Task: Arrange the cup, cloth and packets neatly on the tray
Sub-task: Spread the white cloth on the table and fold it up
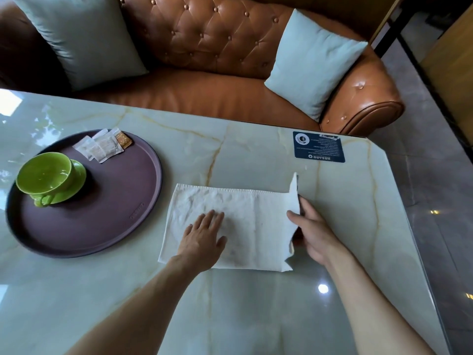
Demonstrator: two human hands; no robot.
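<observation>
A tufted brown leather sofa (217, 47) with pale blue cushions (314, 65) backs the glossy veined marble table (243, 303). On it, at left, a round matte purple tray (107, 226) holds a green cup (44, 176) on its saucer (76, 187) and paper packets (102, 146) near the far rim. The white rumpled cloth (243, 219) lies beside the tray; the left hand (203, 239) presses it flat, fingers straight, while the right hand (311, 234) pinches its raised right edge. A dark blue card (318, 147) lies beyond.

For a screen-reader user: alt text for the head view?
Left hand presses a white cloth flat on a marble table while the right hand lifts its right edge; a green cup and packets sit on a round tray.
</observation>
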